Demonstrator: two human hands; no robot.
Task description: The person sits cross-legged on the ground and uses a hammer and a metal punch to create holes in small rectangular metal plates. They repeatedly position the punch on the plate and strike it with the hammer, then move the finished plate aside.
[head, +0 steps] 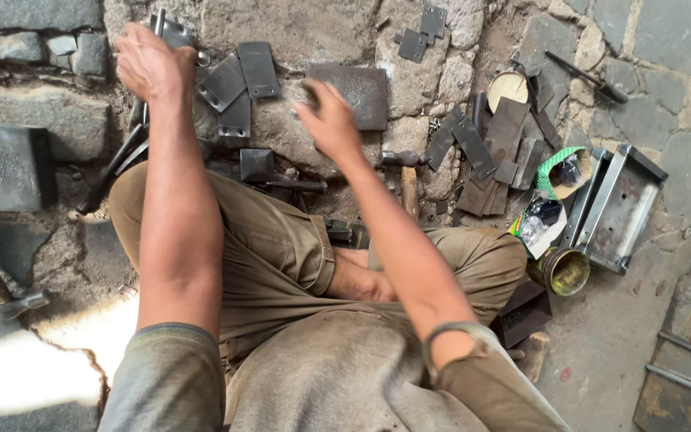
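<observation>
Metalwork on a stone floor (641, 48), seen from the head camera: the person sits cross-legged with cut steel pieces spread ahead. The left hand (149, 62) is closed around a flat metal piece (171, 32) near the floor's far left edge, holding it upright beside 3 loose dark plates (237, 88). The right hand (331, 120) hovers, blurred, in front of a larger square plate (357, 94); its grip looks curled, but whether it holds anything I cannot tell. A hammer (405, 180) lies just right of that hand, and an open metal tray (621, 208) sits toward the right edge. The work appears to be at the picking and positioning stage; any next move would need a firm hold on the upright piece.
</observation>
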